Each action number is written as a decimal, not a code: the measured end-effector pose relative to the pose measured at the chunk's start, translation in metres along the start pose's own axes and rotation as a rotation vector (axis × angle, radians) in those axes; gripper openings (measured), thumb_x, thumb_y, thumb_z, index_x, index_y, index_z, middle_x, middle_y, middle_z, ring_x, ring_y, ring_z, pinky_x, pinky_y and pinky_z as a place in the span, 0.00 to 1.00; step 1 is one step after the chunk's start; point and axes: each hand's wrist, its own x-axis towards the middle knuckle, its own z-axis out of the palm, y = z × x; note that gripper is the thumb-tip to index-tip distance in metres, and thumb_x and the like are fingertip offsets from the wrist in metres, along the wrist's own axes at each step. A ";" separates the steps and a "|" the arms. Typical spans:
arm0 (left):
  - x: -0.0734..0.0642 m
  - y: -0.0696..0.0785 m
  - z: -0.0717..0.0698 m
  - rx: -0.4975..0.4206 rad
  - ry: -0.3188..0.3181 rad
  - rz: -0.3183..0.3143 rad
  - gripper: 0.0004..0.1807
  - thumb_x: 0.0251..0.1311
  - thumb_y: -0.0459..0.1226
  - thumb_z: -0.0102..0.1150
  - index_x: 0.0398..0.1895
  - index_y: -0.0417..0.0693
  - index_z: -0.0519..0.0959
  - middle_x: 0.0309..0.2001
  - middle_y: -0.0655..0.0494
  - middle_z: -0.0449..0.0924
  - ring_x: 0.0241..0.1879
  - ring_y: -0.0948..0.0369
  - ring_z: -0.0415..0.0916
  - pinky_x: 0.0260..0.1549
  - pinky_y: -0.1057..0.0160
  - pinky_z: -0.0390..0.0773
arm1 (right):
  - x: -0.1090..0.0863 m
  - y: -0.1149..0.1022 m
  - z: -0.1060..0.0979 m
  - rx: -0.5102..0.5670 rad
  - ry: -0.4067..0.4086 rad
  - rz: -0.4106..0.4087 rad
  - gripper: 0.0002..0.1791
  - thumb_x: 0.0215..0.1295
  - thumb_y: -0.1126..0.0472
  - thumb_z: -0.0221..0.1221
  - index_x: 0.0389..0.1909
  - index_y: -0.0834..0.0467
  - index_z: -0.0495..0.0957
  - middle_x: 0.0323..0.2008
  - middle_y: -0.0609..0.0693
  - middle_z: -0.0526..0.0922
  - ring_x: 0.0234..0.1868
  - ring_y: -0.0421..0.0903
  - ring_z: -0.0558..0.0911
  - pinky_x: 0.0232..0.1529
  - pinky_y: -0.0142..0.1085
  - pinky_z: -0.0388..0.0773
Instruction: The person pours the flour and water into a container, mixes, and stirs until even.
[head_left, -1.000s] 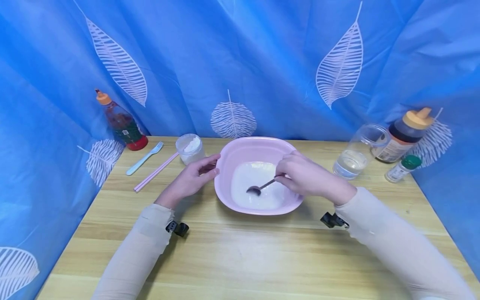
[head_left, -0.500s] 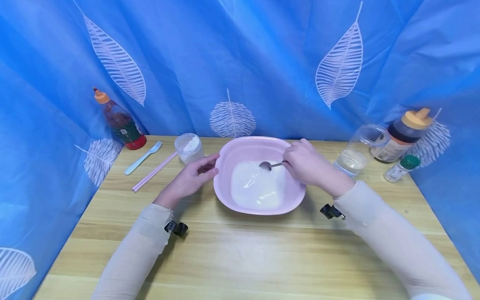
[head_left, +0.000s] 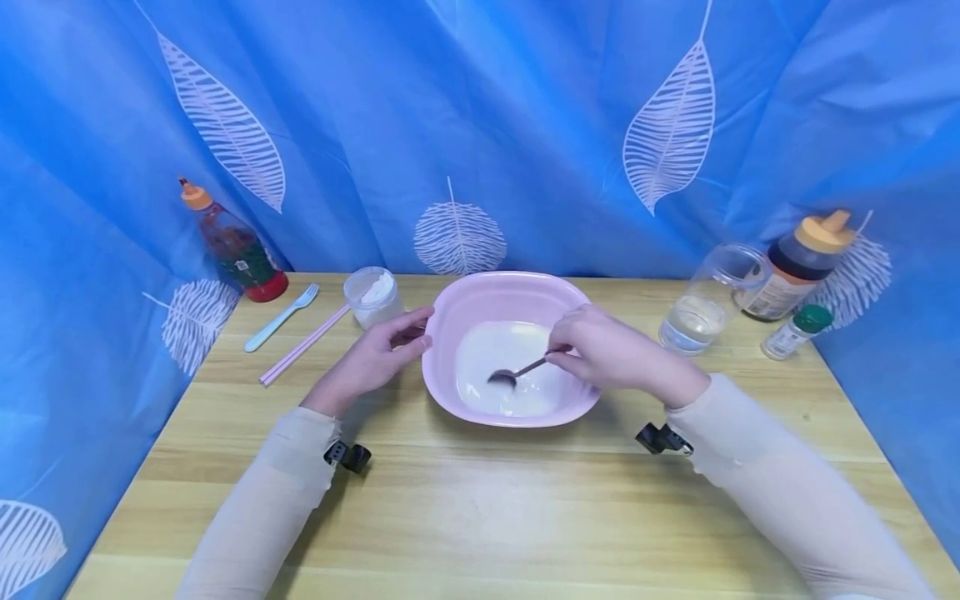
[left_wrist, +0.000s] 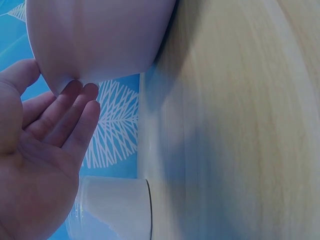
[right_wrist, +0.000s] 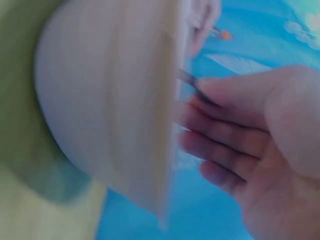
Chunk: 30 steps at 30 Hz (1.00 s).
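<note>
A pink basin [head_left: 438,379] sits on the table with a white, milky liquid [head_left: 480,358] in its bottom. My right hand [head_left: 603,346] reaches over its right side and pinches the handle of a dark metal spoon [head_left: 502,378] between thumb and fingers. The spoon's bowl is in the liquid near the front. My left hand [head_left: 382,354] rests its fingertips and thumb against the basin's left rim, fingers fairly straight; in the left wrist view those fingertips [left_wrist: 75,86] touch the outer wall. The right wrist view is blurred, showing the spoon handle [right_wrist: 187,77] beside the rim.
Behind my left hand stands a clear jar [head_left: 373,298] of white powder. Pink chopsticks [head_left: 303,346], a light-blue fork [head_left: 281,318] and a red sauce bottle [head_left: 243,254] lie or stand leftward. At right are a glass [head_left: 693,321] of clear liquid, a dark sauce bottle [head_left: 798,267] and a green-capped shaker [head_left: 797,332].
The spoon went from the front of the basin to the back right, then returned to the front, my right hand moving with it. My left hand stayed at the rim.
</note>
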 end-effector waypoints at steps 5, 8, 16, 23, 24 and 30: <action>-0.003 0.000 0.002 0.004 -0.001 -0.014 0.32 0.80 0.41 0.59 0.82 0.43 0.67 0.68 0.40 0.81 0.68 0.43 0.78 0.76 0.41 0.73 | 0.015 -0.001 0.018 -0.004 0.072 0.051 0.04 0.70 0.65 0.70 0.34 0.59 0.90 0.30 0.48 0.89 0.33 0.45 0.82 0.52 0.49 0.80; -0.002 0.000 0.002 0.000 0.001 -0.010 0.32 0.80 0.41 0.59 0.82 0.44 0.67 0.68 0.40 0.81 0.68 0.44 0.79 0.75 0.41 0.74 | 0.018 0.004 0.016 -0.043 0.096 0.115 0.04 0.70 0.66 0.69 0.34 0.60 0.90 0.31 0.50 0.90 0.35 0.48 0.84 0.55 0.51 0.80; 0.001 0.000 -0.001 0.008 0.007 -0.006 0.32 0.80 0.41 0.59 0.82 0.42 0.67 0.68 0.39 0.80 0.68 0.43 0.78 0.75 0.40 0.74 | -0.003 0.012 -0.012 -0.165 0.051 0.167 0.08 0.69 0.68 0.66 0.29 0.58 0.88 0.25 0.48 0.84 0.31 0.49 0.79 0.52 0.50 0.77; 0.000 -0.001 -0.001 0.005 0.015 0.011 0.31 0.80 0.40 0.58 0.82 0.41 0.67 0.68 0.38 0.81 0.68 0.43 0.79 0.75 0.40 0.74 | -0.018 0.002 -0.016 -0.020 -0.022 0.096 0.05 0.66 0.67 0.70 0.31 0.55 0.90 0.26 0.44 0.85 0.28 0.38 0.77 0.36 0.38 0.80; 0.000 -0.001 -0.001 0.005 0.015 0.013 0.31 0.80 0.40 0.58 0.82 0.41 0.67 0.68 0.38 0.81 0.68 0.43 0.79 0.75 0.40 0.74 | -0.016 0.000 -0.014 0.013 -0.034 0.100 0.05 0.68 0.66 0.70 0.32 0.55 0.90 0.27 0.43 0.85 0.28 0.37 0.77 0.33 0.35 0.79; 0.001 -0.002 0.002 -0.006 0.009 0.015 0.31 0.80 0.40 0.60 0.81 0.42 0.68 0.68 0.40 0.81 0.67 0.44 0.79 0.75 0.41 0.75 | 0.004 0.000 0.008 0.120 -0.031 0.179 0.06 0.73 0.61 0.68 0.38 0.58 0.92 0.34 0.46 0.91 0.30 0.38 0.81 0.35 0.34 0.82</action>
